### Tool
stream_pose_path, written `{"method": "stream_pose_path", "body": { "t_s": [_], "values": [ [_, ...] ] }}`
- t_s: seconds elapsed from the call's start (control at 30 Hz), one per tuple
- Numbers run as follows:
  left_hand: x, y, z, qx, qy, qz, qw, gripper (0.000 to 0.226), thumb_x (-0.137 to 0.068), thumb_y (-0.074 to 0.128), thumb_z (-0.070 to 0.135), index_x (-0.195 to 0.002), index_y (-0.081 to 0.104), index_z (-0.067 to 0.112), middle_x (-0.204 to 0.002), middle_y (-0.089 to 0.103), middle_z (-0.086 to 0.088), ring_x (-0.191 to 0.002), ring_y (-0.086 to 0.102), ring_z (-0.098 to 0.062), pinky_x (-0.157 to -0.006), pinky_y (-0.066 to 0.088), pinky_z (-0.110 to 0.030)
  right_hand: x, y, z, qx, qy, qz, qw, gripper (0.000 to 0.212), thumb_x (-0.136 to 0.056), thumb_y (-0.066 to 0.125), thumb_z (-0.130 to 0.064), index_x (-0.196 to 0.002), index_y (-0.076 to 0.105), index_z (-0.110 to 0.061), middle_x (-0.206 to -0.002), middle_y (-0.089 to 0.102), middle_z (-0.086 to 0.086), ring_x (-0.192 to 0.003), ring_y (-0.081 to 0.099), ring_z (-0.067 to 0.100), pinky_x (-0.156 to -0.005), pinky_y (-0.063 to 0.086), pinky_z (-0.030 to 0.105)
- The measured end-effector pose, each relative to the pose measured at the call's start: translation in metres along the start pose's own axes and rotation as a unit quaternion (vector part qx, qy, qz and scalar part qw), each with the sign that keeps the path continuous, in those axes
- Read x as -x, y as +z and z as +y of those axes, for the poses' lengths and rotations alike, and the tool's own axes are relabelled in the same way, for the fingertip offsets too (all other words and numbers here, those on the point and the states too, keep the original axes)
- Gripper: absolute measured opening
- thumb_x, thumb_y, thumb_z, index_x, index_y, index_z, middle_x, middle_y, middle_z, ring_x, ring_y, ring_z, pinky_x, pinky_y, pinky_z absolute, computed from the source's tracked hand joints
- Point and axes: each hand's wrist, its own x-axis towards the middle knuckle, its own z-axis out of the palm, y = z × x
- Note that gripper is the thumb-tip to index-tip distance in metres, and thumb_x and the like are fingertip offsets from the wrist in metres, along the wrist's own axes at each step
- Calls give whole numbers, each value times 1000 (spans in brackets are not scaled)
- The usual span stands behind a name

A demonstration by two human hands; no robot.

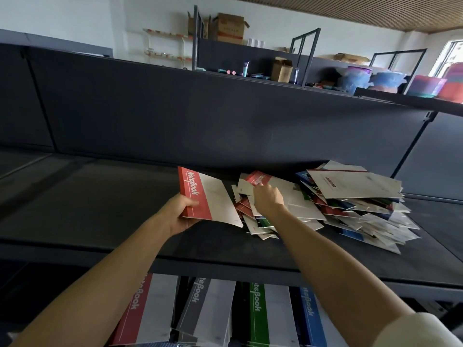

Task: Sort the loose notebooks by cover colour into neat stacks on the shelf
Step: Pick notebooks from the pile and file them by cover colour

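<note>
Head view: the notebooks look thin, light and floppy, so grip them at the spine edge. Left hand (179, 212) clamps a red notebook (205, 196) at its near corner, above the shelf (100, 209). Right hand (268, 197), fingers curled, pinches a second red notebook (258, 177) on the loose pile (350, 209).

A white wall (75, 16), slatted ceiling (375, 11) and bright window (448, 58) surround dark racks (225, 52) bearing cardboard boxes (230, 27).
</note>
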Motion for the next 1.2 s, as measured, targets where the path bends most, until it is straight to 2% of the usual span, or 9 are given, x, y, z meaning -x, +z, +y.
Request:
{"method": "stream_pose_path", "body": {
  "t_s": [0.2, 0.4, 0.47, 0.57, 0.67, 0.77, 0.87, 0.97, 1.2],
  "values": [
    [-2, 18, -3, 77, 18, -27, 997, 14, -100, 40, 13, -107, 53, 12, -82, 68, -7, -72, 66, -19, -47, 54, -24, 40, -46, -51, -43, -73, 17, 996, 46, -95, 40, -6, -141, 33, -11, -125, 57, 16, -114, 56, 35, -85, 48, 38],
    [-14, 1, -11, 163, 10, -12, 987, 51, -99, 27, 52, -120, 50, 11, -96, 63, -10, -84, 61, -22, -66, 48, -35, 69, -40, -84, 10, -210, 39, 977, 42, -96, 41, -8, -137, 32, -7, -119, 60, 17, -101, 62, 35, -65, 40, 36],
    [-12, -4, -11, 149, 5, 3, 989, 45, -99, 34, 47, -119, 50, 10, -99, 64, -10, -87, 62, -22, -66, 49, -35, 70, -36, -83, 26, -241, 36, 970, 41, -96, 42, -11, -136, 33, -8, -119, 60, 16, -98, 62, 35, -64, 40, 36],
    [-4, -5, -12, 52, 1, -8, 999, 32, -96, 45, 11, -127, 46, 3, -105, 62, -13, -91, 61, -25, -69, 48, -35, 65, -38, -75, -9, -285, -17, 958, 39, -102, 36, -29, -139, 36, -17, -120, 60, 13, -98, 62, 32, -70, 46, 36],
    [0, -11, -8, 25, -5, 6, 1000, 38, -92, 47, -4, -129, 43, 4, -112, 58, -13, -106, 55, -29, -83, 44, -40, 39, -43, -54, -111, -188, -42, 975, 39, -102, 29, -38, -137, 43, -27, -128, 57, 10, -109, 57, 31, -84, 47, 36],
    [1, -16, -1, 13, 0, 15, 1000, 35, -93, 46, -3, -127, 43, 5, -100, 59, -11, -105, 54, -30, -87, 43, -42, 7, -28, -28, -193, -50, -21, 980, 37, -99, 36, -29, -131, 47, -13, -134, 51, 14, -117, 52, 32, -92, 44, 37],
    [0, -20, 2, -6, 13, 20, 1000, 37, -95, 45, 2, -132, 41, 4, -106, 59, -12, -105, 55, -30, -85, 44, -42, -2, -5, -19, -196, 25, -79, 977, 46, -99, 40, -32, -138, 37, -10, -137, 43, 19, -121, 48, 36, -94, 43, 40],
    [1, -21, 2, -2, 13, 21, 1000, 40, -96, 45, 5, -136, 39, 4, -119, 57, -15, -108, 54, -30, -81, 43, -39, -4, 14, -27, -157, 71, -64, 983, 46, -99, 39, -38, -133, 41, -7, -131, 50, 18, -117, 51, 33, -91, 45, 38],
    [-3, -21, -1, 2, 14, -18, 1000, 31, -96, 44, 6, -127, 44, 9, -107, 60, -11, -93, 59, -27, -79, 46, -41, -18, 15, -40, -60, 109, -47, 991, 41, -97, 36, -25, -130, 51, -7, -136, 41, 17, -122, 39, 32, -97, 39, 39]
  ]
}}
